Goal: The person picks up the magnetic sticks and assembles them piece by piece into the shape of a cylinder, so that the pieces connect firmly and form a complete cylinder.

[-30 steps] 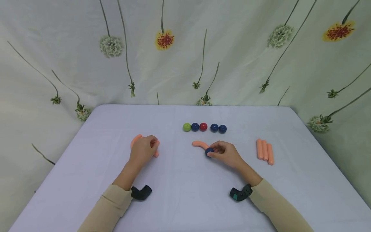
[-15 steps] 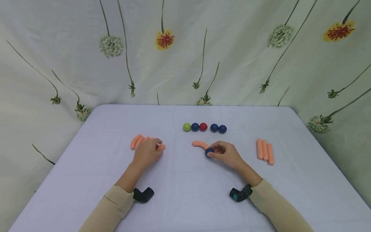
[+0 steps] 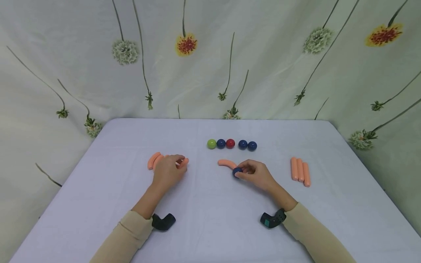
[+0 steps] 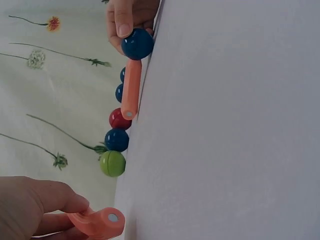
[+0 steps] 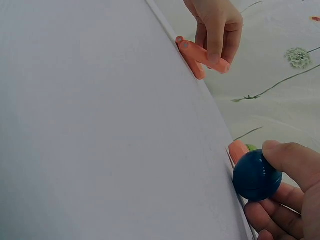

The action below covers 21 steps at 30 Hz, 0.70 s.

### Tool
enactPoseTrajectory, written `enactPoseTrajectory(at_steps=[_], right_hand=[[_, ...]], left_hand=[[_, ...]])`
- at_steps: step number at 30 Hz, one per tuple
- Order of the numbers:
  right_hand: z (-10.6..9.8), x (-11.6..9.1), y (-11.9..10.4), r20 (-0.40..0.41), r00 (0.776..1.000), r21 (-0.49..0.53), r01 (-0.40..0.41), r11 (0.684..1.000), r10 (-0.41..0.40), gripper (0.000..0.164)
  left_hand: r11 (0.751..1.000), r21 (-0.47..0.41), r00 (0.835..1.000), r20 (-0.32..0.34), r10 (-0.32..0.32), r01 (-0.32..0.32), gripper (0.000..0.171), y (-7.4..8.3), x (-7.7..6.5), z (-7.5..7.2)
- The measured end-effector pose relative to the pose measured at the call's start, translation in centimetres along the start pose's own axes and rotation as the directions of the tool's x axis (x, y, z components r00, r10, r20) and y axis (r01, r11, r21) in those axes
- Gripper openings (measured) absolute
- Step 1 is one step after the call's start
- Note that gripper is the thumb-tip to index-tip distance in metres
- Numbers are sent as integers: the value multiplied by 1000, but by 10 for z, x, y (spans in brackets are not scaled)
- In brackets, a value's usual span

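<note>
Between its thumb and fingers my left hand pinches a curved orange magnetic rod, whose pale end disc faces the left wrist camera. The right wrist view shows this rod raised and tilted, overlapping another orange rod lying on the table. My right hand grips a dark blue ball by its thumb and fingertips. That ball meets the near end of a second curved orange rod, which lies on the tablecloth; the left wrist view shows them end to end.
Curved orange rods lie beside my left hand, partly hidden by it. At the back stand a green ball, a red ball and three blue balls. Three straight orange rods lie side by side on the right.
My left hand has moved a little to the right, away from the group of curved rods, bringing one along and turning it. My right hand and the blue ball have stayed put.
</note>
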State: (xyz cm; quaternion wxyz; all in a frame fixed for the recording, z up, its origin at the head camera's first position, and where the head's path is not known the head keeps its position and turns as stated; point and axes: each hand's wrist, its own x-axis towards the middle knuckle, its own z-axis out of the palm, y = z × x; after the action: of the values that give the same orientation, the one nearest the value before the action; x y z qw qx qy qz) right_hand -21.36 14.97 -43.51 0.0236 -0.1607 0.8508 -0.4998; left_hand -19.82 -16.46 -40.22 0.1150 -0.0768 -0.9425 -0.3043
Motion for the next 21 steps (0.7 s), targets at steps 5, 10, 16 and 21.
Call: enactPoseTrajectory(at_steps=[5,10,16,21], right_hand=[[0,-1,0,3,1000,5,-10,1000,10,27],[1,-1,1,5,1000,5,-7,1000,7,27],[-1,-1,1,7,1000,7,4,1000,-4,27],[-2,0,2,2,1000,2,14,1000,-14,27]], left_hand=[[981,-162,990,108,-92,109,26,7,-3,2],[945,-252,965,210,-157,209,26,16,-6,7],[902,-321,937,289,-197,289,24,26,-5,14],[844,-388,902,368,-228,371,28,33,-1,20]])
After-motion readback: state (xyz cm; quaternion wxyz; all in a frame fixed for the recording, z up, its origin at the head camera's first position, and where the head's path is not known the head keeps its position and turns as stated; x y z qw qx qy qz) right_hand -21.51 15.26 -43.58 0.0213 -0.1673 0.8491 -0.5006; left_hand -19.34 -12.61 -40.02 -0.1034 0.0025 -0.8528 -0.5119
